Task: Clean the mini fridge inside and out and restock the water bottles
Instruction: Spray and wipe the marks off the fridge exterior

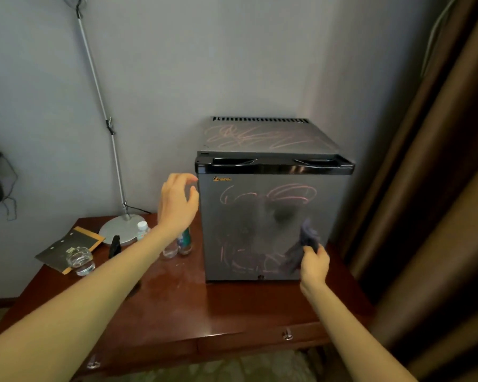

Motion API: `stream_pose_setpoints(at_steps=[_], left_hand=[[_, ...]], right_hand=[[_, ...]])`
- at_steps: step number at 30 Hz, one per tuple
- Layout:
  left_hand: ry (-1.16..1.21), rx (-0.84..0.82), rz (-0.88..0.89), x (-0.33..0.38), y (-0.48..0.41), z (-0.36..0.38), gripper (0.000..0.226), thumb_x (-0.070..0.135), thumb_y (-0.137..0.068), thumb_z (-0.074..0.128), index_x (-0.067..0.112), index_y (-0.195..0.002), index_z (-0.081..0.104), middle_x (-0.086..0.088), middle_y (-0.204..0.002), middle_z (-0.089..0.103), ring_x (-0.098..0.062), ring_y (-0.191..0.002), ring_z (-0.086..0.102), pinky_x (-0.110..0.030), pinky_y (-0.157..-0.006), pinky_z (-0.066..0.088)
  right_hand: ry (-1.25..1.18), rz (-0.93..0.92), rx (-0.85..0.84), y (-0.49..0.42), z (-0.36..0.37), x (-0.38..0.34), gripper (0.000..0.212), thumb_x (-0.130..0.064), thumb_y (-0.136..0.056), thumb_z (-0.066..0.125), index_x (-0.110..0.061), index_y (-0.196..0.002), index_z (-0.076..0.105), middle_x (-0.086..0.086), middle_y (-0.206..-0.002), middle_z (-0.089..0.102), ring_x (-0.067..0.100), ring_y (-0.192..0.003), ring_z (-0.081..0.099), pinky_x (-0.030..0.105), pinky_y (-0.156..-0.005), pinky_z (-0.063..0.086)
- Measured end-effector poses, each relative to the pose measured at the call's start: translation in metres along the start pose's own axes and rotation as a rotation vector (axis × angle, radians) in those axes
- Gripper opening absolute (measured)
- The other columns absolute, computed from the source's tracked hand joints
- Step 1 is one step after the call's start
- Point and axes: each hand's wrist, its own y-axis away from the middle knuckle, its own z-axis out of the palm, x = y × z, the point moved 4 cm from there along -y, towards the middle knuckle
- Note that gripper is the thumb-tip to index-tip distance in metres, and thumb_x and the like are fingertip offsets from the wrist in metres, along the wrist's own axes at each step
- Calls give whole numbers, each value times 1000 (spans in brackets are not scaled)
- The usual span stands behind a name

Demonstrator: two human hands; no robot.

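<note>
Reddish-brown polished wood is forming the desk [177, 307], its front corners cut off. At its back right a grey metal mini fridge [260, 216] is standing with its door closed, hiding the inside, and with pink scribbles on its door and top. The left hand [177, 208] is hovering just beside the door's upper left corner, fingers loosely spread and holding nothing. The right hand [313, 264] is gripping a blurred, crumpled dark purple cloth [301, 246] against the door's lower right. Left of the fridge, clear plastic water bottles [184, 244] are standing half hidden behind the left wrist. Farther left, a clear container [80, 261] is hard to make out.
</note>
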Motion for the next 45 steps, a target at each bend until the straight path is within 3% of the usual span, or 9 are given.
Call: stream_pose_setpoints(at_steps=[3,9,18,30,34,37,39,42,45], left_hand=[[16,2,57,6,-28,1,25,5,-91,48,11,-112,60,-7,-115,54,-24,-107,52,-30,-90,40],[-1,-55,200,-7,-65,14,22,7,-92,50,10,-111,62,-6,-112,55,-26,-101,54,-34,-86,45],[-41,-77,429,-28,-88,22,12,14,-91,60,11,-100,68,-1,-103,61,-21,-89,52,-29,-77,44],[93,-62,599,-30,-95,25,6,1,-87,62,-1,-86,68,-6,-78,54,-13,-80,44,-15,-73,33],[112,-67,600,-32,-93,25,12,7,-89,58,0,-86,67,-7,-79,54,-17,-80,45,-19,-70,36],[141,-73,582,-34,-93,25,8,5,-89,60,1,-88,67,-6,-81,55,-14,-82,46,-20,-70,38],[162,-86,577,-34,-93,25,7,4,-89,61,2,-89,67,-6,-82,55,-12,-83,45,-21,-70,40],[173,-86,571,-35,-93,25,9,5,-89,60,2,-89,68,-6,-83,56,-12,-83,46,-19,-71,38],[175,-67,593,-37,-93,25,17,12,-92,55,1,-90,68,-6,-81,55,-14,-82,46,-18,-70,37]], right_hand=[[-11,-77,208,-21,-19,-32,36,-12,-96,45,-9,-131,52,15,-130,57,35,-120,53,43,-100,44],[-32,-215,350,-48,-10,-85,38,-13,-100,40,-10,-137,47,14,-135,53,31,-125,49,38,-102,40],[127,-311,376,-73,57,-83,52,-13,-98,44,-23,-147,31,15,-148,39,33,-134,41,43,-111,34],[157,-466,323,30,186,-45,53,-6,-95,50,-13,-146,33,14,-156,23,32,-143,25,43,-116,26],[25,-667,325,73,235,-44,51,-5,-93,54,-13,-141,41,8,-145,30,18,-132,38,31,-110,33],[-9,-629,339,94,253,-46,29,-9,-97,49,-12,-126,52,-4,-121,49,3,-109,54,19,-92,46],[-23,-607,340,104,260,-50,19,-14,-98,47,-9,-116,51,3,-107,58,9,-97,61,23,-81,52],[-88,-602,350,108,260,-57,17,-14,-98,47,-6,-113,51,6,-101,58,13,-92,60,28,-81,50],[-49,-694,372,90,255,-66,24,-11,-97,47,-6,-120,52,-3,-110,48,5,-98,53,15,-86,46]])
